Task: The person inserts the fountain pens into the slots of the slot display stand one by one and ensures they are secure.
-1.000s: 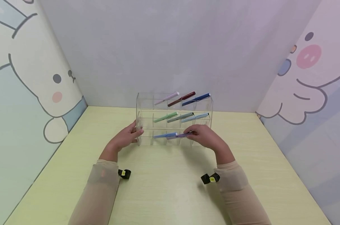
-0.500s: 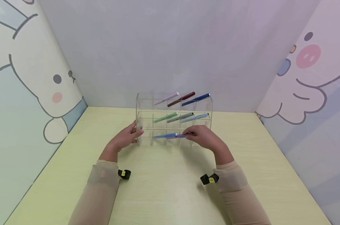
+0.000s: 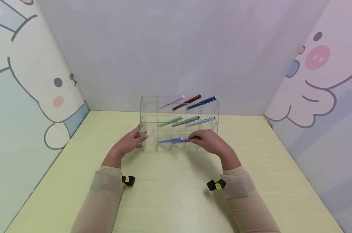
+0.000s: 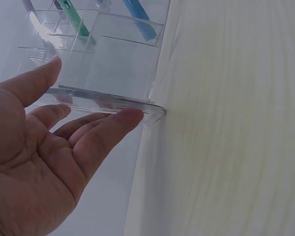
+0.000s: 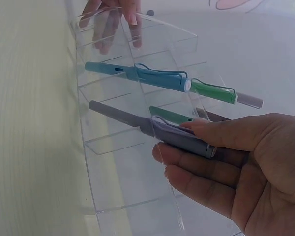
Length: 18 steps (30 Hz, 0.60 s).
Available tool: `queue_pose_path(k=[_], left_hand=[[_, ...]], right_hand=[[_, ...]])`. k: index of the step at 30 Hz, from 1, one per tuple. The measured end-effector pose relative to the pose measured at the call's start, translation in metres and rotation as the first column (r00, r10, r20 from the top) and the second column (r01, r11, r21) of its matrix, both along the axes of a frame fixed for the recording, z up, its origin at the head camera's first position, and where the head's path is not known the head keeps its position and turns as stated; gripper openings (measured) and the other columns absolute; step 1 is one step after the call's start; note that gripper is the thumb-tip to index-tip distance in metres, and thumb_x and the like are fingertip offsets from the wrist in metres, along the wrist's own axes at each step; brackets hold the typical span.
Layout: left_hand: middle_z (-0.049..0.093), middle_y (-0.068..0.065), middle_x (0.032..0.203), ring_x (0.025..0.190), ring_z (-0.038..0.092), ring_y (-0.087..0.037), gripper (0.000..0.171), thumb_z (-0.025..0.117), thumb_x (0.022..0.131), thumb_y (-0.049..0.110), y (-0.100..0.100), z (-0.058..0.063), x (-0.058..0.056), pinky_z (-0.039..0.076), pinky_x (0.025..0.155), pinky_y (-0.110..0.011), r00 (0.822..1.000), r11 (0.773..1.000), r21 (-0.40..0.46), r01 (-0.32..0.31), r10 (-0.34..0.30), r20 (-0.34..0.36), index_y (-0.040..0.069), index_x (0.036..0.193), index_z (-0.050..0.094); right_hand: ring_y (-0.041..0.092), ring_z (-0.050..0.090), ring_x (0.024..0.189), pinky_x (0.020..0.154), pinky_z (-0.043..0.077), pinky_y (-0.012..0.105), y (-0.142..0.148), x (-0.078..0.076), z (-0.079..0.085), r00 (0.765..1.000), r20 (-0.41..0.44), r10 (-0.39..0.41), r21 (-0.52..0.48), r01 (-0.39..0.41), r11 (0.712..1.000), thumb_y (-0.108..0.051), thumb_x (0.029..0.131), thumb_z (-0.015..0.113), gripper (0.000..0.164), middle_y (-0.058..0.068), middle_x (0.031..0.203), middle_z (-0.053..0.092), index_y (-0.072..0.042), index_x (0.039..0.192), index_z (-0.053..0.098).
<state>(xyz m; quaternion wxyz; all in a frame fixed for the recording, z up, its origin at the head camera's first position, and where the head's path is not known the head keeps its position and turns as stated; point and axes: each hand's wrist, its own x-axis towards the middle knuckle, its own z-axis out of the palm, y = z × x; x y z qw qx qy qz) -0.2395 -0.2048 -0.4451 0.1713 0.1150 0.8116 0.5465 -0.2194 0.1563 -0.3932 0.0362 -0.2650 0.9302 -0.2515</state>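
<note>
A clear acrylic pen rack stands on the table, with pens lying tilted in three tiers. My left hand grips its left side panel, thumb and fingers on either side of the edge; the left wrist view shows the fingers along the panel. With thumb and fingers, my right hand pinches the cap end of a purple fountain pen. That pen's other end lies in the bottom tier, beside a blue pen. From the head, my right hand covers the purple pen's cap.
The middle tier bears a green pen, a grey-green pen and a light blue pen. Above are a pale pink pen, a dark red pen and a dark blue pen. Walls enclose the table.
My right hand has shifted very slightly left along with the purple pen. The left hand stays at the rack's side, and the other pens keep their places.
</note>
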Motion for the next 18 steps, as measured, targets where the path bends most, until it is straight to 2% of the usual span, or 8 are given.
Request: queue_pose_path(k=[2,5,9,14,16,18], left_hand=[[0.029,-0.015,0.159,0.139,0.042,-0.034,0.079,0.053,0.099,0.047,-0.001,-0.001,0.000,0.042,0.109,-0.053,1.000,1.000,-0.003,0.001,-0.001,0.001,0.034,0.158,0.002],[0.027,-0.015,0.160,0.139,0.042,-0.036,0.083,0.053,0.098,0.050,-0.002,-0.003,0.000,0.040,0.110,-0.054,1.000,1.000,-0.002,0.004,-0.004,-0.001,0.031,0.159,0.001],[0.025,-0.016,0.160,0.136,0.045,-0.038,0.083,0.053,0.099,0.049,-0.003,-0.003,0.000,0.038,0.111,-0.056,1.000,1.000,0.000,-0.005,0.005,-0.007,0.028,0.159,0.001],[0.021,-0.011,0.163,0.135,0.046,-0.039,0.078,0.048,0.100,0.052,-0.004,0.002,0.000,0.036,0.112,-0.058,0.999,0.999,0.000,-0.039,0.039,-0.029,0.032,0.159,0.002],[0.019,-0.009,0.163,0.139,0.042,-0.038,0.077,0.046,0.100,0.055,-0.004,0.008,0.002,0.037,0.111,-0.057,0.996,0.998,0.006,-0.067,0.068,-0.055,0.033,0.159,0.002],[0.018,-0.008,0.164,0.141,0.038,-0.038,0.078,0.044,0.099,0.059,-0.004,0.017,0.005,0.038,0.111,-0.055,0.990,0.994,0.015,-0.104,0.105,-0.090,0.032,0.159,0.001]], right_hand=[[0.012,0.059,0.082,0.073,0.052,0.031,0.000,-0.001,-0.001,1.000,0.003,0.000,0.005,0.000,1.000,-0.022,0.099,0.061,0.018,-0.004,0.101,0.071,-0.017,0.111,0.073],[0.013,0.064,0.092,0.080,0.055,0.034,0.001,0.000,0.000,0.999,0.032,0.004,0.007,-0.004,1.000,-0.025,0.099,0.060,0.024,-0.002,0.110,0.070,-0.016,0.120,0.070],[0.017,0.066,0.107,0.091,0.056,0.040,0.007,0.006,0.010,0.999,0.052,0.002,-0.020,-0.001,1.000,-0.030,0.100,0.059,0.035,0.002,0.123,0.067,-0.016,0.131,0.062],[0.016,0.065,0.106,0.091,0.055,0.044,0.026,0.021,0.037,0.999,-0.042,-0.002,-0.117,-0.003,0.993,-0.036,0.101,0.056,0.031,-0.002,0.121,0.067,-0.020,0.126,0.065],[0.017,0.066,0.103,0.090,0.055,0.044,0.037,0.025,0.045,0.994,-0.108,-0.028,-0.173,0.008,0.985,-0.035,0.102,0.054,0.029,-0.002,0.115,0.070,-0.019,0.123,0.066],[0.016,0.068,0.100,0.087,0.056,0.040,0.048,0.027,0.049,0.981,-0.175,-0.089,-0.239,0.045,0.970,-0.033,0.102,0.053,0.027,-0.002,0.111,0.072,-0.017,0.121,0.067]])
